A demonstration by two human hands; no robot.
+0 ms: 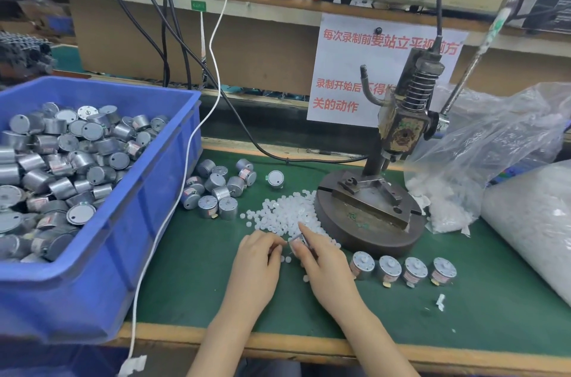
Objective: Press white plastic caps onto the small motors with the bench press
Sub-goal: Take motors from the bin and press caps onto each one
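**A:** Head view. How were the hands placed?

**B:** The right hand (321, 262) pinched a small silver cylindrical motor (297, 240) between thumb and forefinger, low over the green bench mat (401, 315). The left hand (258, 259) sat just beside it, fingers curled toward the motor. Whether they gripped anything could not be told.

**A:** And the caps?

**B:** A loose heap of small white plastic caps (285, 211) lay on the mat just beyond the fingertips, against the round base of the dark metal bench press (398, 129).

**A:** Other motors?

**B:** A row of four motors (390, 268), each with a white piece on top, stood right of the right hand. A loose cluster of motors (216, 188) lay beside the blue plastic crate (123, 237), which held many more.
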